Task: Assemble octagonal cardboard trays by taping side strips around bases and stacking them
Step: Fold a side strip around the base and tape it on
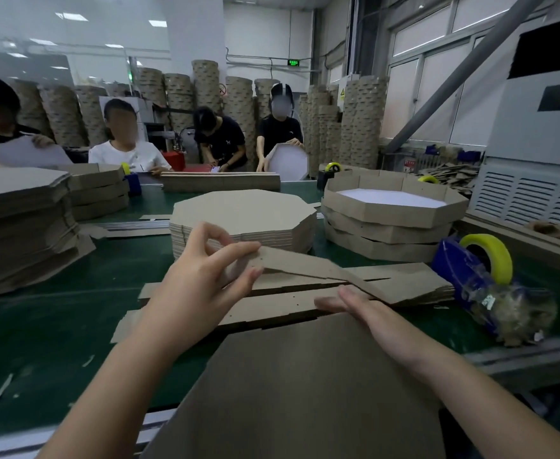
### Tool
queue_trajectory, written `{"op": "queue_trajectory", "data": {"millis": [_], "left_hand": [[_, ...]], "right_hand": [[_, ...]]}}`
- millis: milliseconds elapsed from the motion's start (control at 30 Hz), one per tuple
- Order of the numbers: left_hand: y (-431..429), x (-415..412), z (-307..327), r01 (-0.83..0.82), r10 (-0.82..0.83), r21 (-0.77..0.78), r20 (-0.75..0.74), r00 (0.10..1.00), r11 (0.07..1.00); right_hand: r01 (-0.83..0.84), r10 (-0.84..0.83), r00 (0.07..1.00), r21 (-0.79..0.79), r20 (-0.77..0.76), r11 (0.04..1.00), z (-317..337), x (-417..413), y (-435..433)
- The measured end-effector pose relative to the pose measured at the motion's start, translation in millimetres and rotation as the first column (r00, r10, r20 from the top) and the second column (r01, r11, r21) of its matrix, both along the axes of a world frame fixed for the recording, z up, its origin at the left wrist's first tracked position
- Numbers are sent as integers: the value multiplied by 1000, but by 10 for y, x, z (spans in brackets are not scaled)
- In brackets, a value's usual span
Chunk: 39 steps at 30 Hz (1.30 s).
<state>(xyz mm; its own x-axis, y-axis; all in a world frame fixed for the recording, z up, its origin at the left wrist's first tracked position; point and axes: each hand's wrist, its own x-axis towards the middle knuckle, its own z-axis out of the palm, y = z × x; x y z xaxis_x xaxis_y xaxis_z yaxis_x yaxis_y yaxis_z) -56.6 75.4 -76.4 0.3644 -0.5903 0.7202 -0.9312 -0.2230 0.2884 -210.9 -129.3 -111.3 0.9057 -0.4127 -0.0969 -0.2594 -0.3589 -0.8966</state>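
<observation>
Head view: left grip (202, 276) pinches one end of a side strip (305, 265), lifted off the strip pile (272, 306) on the table (56, 326). Right grip (368, 314) is released, fingers flat on the pile at the far edge of the base (305, 376). Risk: the long strip is held by one end only, so it could sag, crease off its scores, or drag a second strip up.

Green table (73, 293), strips (404, 283) laid near the front, bases (245, 207) stacked behind, trays (387, 215) piled right, tape dispenser (464, 273) set beside them.
</observation>
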Motion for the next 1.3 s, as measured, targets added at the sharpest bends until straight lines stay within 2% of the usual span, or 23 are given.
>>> {"op": "queue_trajectory", "data": {"millis": [67,200,300,400,633,767,833,900,1000,1067,1133,1300], "left_hand": [[-13,-132,78,35,-33,-65,35,999,997],[-2,-282,128,91,-86,-91,54,995,992],[27,-323,100,120,-116,-46,79,990,992],[32,-326,34,150,-154,36,119,981,988],[-61,-343,-72,156,-173,131,133,976,979],[-180,-444,-76,108,-135,140,202,970,984],[-221,-482,-86,55,-94,158,251,963,986],[-269,-506,-122,3,-57,177,298,953,984],[-369,-566,-178,-31,-23,196,265,964,980],[-451,-620,-214,-72,26,225,203,979,972],[-547,-672,-256,-110,68,241,177,982,964],[-722,-765,-342,-164,144,209,110,983,964]], "right_hand": [[-4,3,998,11,70,1000,37,3,37],[142,-150,955,51,256,989,135,-62,78],[232,-223,870,33,440,972,216,-155,112],[270,-215,761,3,612,963,393,-285,139],[504,-308,672,-111,674,856,560,-697,27],[541,-373,649,-57,663,839,509,-930,-31],[582,-469,609,41,639,812,410,-1048,-95],[654,-590,559,127,583,746,277,-1148,-182],[631,-707,533,337,465,698,25,-1231,-328],[597,-761,555,477,334,645,-147,-1263,-423],[578,-761,615,540,204,612,-297,-1291,-479],[561,-636,772,466,4,684,-436,-1286,-561]]}}
